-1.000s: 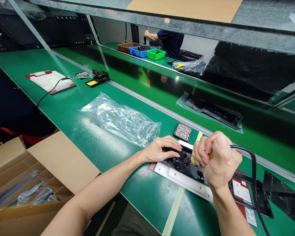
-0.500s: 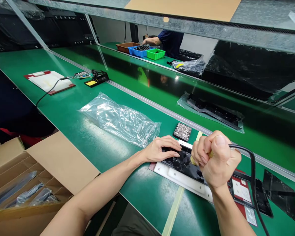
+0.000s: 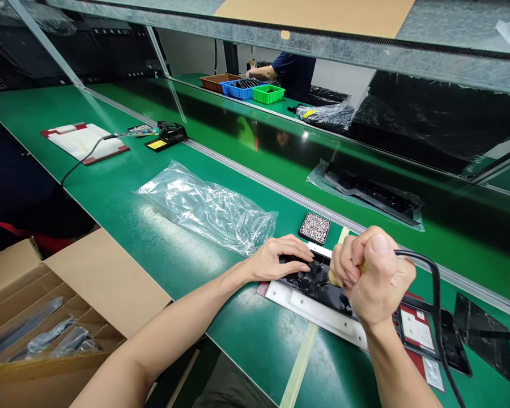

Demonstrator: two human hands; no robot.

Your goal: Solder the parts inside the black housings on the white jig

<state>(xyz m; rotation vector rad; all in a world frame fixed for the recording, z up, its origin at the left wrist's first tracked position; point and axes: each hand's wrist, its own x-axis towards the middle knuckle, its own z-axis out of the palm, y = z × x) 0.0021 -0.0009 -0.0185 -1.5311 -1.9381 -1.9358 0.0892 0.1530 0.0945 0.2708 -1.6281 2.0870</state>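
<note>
Near the front right of the bench, a long black plastic panel (image 3: 318,285) lies in a white fixture (image 3: 304,306). My left hand (image 3: 280,258) rests on the panel's left end, its fingers stretched out flat. In a fist, my right hand (image 3: 372,272) grips a corded tool over the panel, apparently an electric screwdriver (image 3: 332,277). Only a bit of its yellow body shows; its tip is hidden. A black cord (image 3: 436,289) leaves the top of the fist. Just behind the fixture sits a small black tray (image 3: 314,228) full of tiny metal parts, probably screws.
A clear plastic bag (image 3: 210,207) lies left of the fixture. Farther left are a soldering iron stand (image 3: 170,136) and a clipboard (image 3: 85,143). Black frames (image 3: 457,345) lie at right. A bagged black part (image 3: 368,192) rests behind the rail. A co-worker (image 3: 295,73) stands beyond, near coloured bins (image 3: 268,94).
</note>
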